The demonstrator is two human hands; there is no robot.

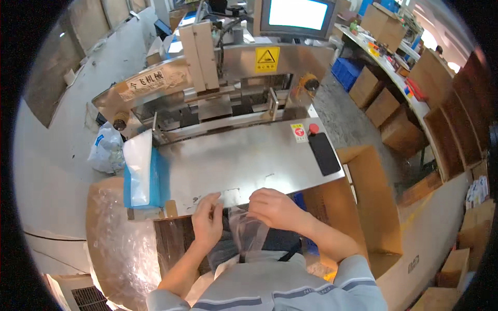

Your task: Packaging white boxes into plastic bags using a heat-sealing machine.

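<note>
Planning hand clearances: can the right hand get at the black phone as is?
Probably yes. The phone lies face-up to the right on the metal tabletop, with no visible obstacle between. The right hand seems to hold clear plastic, so it may need to let go first.

Your left hand (207,222): fingers loosely bent, tips forward, thumb apart. Your right hand (276,208): fingers curled in, back uppermost. Left forearm (180,270) slants forward; right forearm (328,235) angles inward, elbow bent.
</note>
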